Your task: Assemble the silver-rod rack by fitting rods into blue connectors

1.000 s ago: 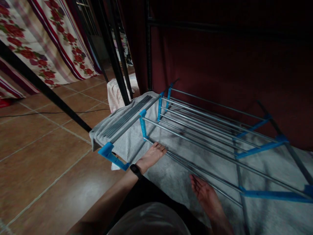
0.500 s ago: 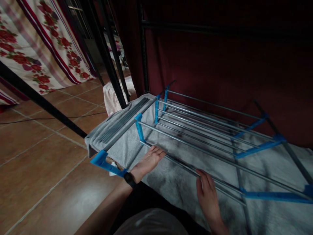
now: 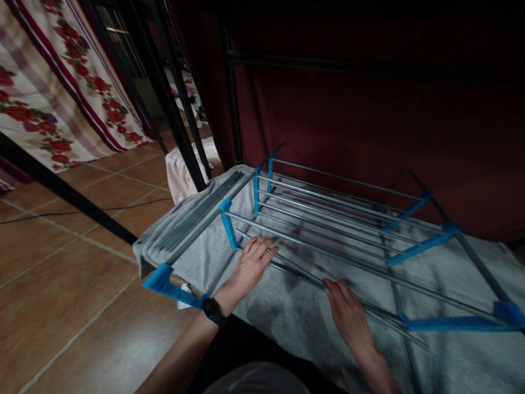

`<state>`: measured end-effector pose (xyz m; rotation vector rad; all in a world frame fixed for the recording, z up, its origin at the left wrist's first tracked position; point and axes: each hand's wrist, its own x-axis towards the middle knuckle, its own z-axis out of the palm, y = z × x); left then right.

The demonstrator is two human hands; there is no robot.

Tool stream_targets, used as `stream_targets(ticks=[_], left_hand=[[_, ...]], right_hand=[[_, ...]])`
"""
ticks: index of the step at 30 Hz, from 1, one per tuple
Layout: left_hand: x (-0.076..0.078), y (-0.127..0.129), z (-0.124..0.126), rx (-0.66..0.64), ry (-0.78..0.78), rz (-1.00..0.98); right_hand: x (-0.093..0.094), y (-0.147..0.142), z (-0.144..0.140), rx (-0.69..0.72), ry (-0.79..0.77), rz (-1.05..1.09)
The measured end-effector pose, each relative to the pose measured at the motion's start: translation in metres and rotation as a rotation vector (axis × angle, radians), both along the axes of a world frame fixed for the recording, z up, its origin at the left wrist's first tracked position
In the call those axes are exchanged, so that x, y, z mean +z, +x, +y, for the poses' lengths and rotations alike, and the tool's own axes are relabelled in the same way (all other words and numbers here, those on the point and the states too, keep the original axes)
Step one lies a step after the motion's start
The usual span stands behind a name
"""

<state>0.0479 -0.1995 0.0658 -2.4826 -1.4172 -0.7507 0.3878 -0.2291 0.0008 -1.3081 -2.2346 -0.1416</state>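
Right hand [image 3: 348, 314] has turned palm-down onto the loose grey metal rods [image 3: 303, 273]; left hand [image 3: 251, 261] also rests there, both unclenched, rods running left-right

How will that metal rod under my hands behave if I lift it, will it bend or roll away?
The metal rod looks long, thin and straight, so it is probably stiff and fairly light. Being round, it may roll if set loose, though the grey towel beneath should slow it. Both the left hand and right hand rest on it, which should steady it.
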Motion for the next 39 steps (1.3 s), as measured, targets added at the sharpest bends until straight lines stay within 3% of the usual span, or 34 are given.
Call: stream_targets(ticks=[3,6,10,13,18,26,31,39], left_hand=[[-0.008,-0.006,-0.007,0.118,0.127,-0.165],[-0.027,-0.015,-0.012,0.316,0.199,-0.426],[-0.052,-0.032,-0.005,0.567,0.205,-0.789],[-0.062,-0.042,0.008,0.652,0.163,-0.944],[-0.068,-0.046,0.029,0.681,0.087,-1.087],[-0.075,-0.058,0.047,0.659,0.108,-1.147],[-0.069,-0.058,0.052,0.618,0.098,-1.243],[-0.053,-0.057,0.05,0.582,0.058,-1.231]], right_hand=[[0.003,0.003,0.004,-0.013,0.02,0.028],[0.004,0.005,0.007,-0.004,0.016,0.032],[0.006,0.004,0.01,0.036,-0.002,0.022],[0.007,0.001,0.011,0.037,0.0,0.016],[0.009,-0.004,0.015,0.03,0.018,0.001],[0.015,-0.007,0.02,0.04,0.01,0.021],[0.016,-0.007,0.018,0.043,0.015,0.009],[0.022,-0.006,0.017,0.027,0.037,-0.026]])
